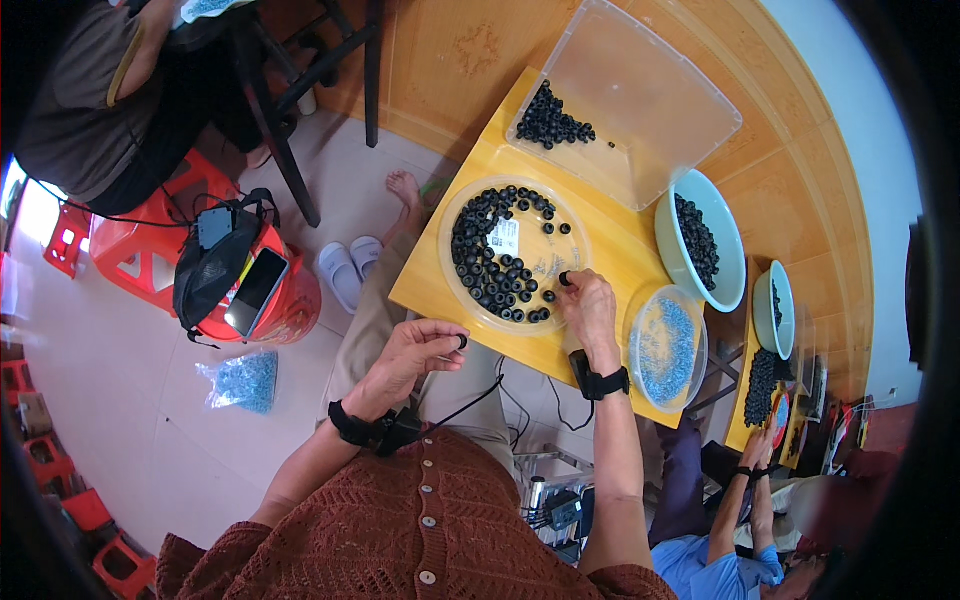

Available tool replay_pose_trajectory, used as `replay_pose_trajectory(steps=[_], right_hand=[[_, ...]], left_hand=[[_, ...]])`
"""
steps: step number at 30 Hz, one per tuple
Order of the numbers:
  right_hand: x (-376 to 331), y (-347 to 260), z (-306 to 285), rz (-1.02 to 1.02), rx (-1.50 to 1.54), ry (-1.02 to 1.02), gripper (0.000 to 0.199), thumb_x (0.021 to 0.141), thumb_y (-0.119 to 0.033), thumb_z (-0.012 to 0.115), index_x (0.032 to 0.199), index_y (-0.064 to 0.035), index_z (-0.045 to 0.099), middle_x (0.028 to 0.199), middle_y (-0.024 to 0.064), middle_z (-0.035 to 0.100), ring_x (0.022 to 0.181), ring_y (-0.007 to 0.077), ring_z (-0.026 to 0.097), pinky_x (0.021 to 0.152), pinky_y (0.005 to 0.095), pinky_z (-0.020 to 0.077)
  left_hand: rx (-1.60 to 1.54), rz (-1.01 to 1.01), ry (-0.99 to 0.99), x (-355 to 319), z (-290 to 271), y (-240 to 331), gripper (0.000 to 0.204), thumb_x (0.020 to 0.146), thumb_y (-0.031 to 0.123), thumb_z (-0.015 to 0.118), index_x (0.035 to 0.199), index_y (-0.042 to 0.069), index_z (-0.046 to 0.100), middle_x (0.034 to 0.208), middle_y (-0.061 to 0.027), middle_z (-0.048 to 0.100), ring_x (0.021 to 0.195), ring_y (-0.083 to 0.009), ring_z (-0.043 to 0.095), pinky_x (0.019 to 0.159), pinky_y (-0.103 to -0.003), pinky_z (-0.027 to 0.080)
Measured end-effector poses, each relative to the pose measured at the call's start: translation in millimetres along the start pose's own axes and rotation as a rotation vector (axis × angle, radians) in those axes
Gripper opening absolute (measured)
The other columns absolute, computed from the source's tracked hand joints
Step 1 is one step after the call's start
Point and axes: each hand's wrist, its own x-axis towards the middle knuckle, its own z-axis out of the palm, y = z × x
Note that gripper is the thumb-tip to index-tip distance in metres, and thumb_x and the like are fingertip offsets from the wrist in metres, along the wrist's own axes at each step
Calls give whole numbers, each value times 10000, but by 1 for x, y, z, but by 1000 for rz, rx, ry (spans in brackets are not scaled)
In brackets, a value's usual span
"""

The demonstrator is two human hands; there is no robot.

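My left hand [418,352] is off the table's near edge, thumb and fingers pinching a small black ring-shaped part [462,342]. Over the right side of a round transparent tray [572,225], my right hand [590,303] grips another small black part [565,279] between its fingertips. Inside the tray, many similar black parts with holes [490,278] crowd the left and lower side, around a white label [503,237]. Just right of my right hand stands a transparent round tub [640,345] holding tiny light-blue pieces [668,350].
A large transparent bin [650,90] with black parts stands at the table's far side. Pale green basins [725,290] hold more. On the left are red stools [130,250], a phone [257,290] and a bag of blue pieces [243,382]. Other people sit at far left and lower right.
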Motion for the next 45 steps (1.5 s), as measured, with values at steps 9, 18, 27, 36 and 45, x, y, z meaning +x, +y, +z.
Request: replay_pose_trajectory(steps=[9,18,27,36,45], right_hand=[[-2,-1,9,-157,-230,33,158,639,-55,650,772,-29,569,773,128,553,786,299,526,683,386,424],[-4,-3,13,-210,-319,3,185,616,-27,636,772,-13,536,786,141,546,800,301,515,693,380,408],[-6,-3,14,-131,-101,126,74,648,-37,577,694,14,551,696,169,561,711,314,541,649,393,433],[-12,4,5,163,673,96,114,780,-97,619,815,9,639,643,34,601,549,93,507,552,226,409],[-54,-81,-4,168,1318,-85,73,788,-18,609,842,9,651,736,0,582,668,57,498,638,196,386]], left_hand=[[7,-12,1,-1,1,2,202,846,80,551,1027,-2,585,902,-86,626,730,-123,623,683,-224,522],[-134,48,-120,-3,6,12,200,852,88,546,1029,3,585,912,-77,616,772,-127,614,717,-235,520],[-180,76,-226,-7,3,14,198,848,68,541,1030,-2,578,925,-87,615,784,-145,623,730,-253,525],[-152,113,-185,2,18,19,210,850,60,529,1045,-12,553,967,-100,595,807,-153,619,741,-246,526],[-134,138,-157,14,32,14,205,832,24,559,1035,14,580,948,-64,610,846,-146,613,771,-252,517]])
